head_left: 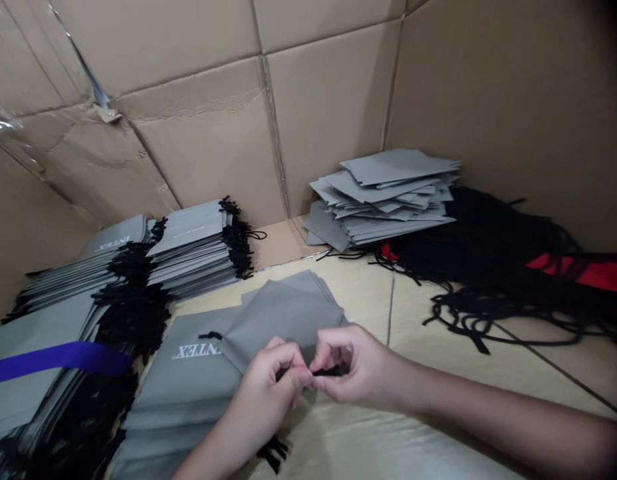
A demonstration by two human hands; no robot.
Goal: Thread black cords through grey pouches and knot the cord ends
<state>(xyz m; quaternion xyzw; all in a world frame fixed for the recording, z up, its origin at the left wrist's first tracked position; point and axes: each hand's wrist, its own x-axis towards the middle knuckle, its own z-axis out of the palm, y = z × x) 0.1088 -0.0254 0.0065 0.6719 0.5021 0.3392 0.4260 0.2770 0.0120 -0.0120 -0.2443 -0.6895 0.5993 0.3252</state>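
My left hand (pixel 273 387) and my right hand (pixel 356 367) meet at the fingertips, both pinching a short black cord (pixel 333 371) between them. Most of the cord is hidden by the fingers. Just behind the hands lies a plain grey fabric pouch (pixel 283 313), fanned over a few more. It partly covers a stack of grey pouches (pixel 173 387) with white "INTEX" lettering, beside my left wrist. Black cord ends (pixel 274 453) poke out below that wrist.
Neat piles of corded grey pouches (pixel 188 267) stand at the left, one wrapped by a purple band (pixel 58 357). A loose pile of grey pouches (pixel 388 193) is at the back. Tangled black cords (pixel 503 247) with red strips lie right. Cardboard walls (pixel 328 113) enclose the surface.
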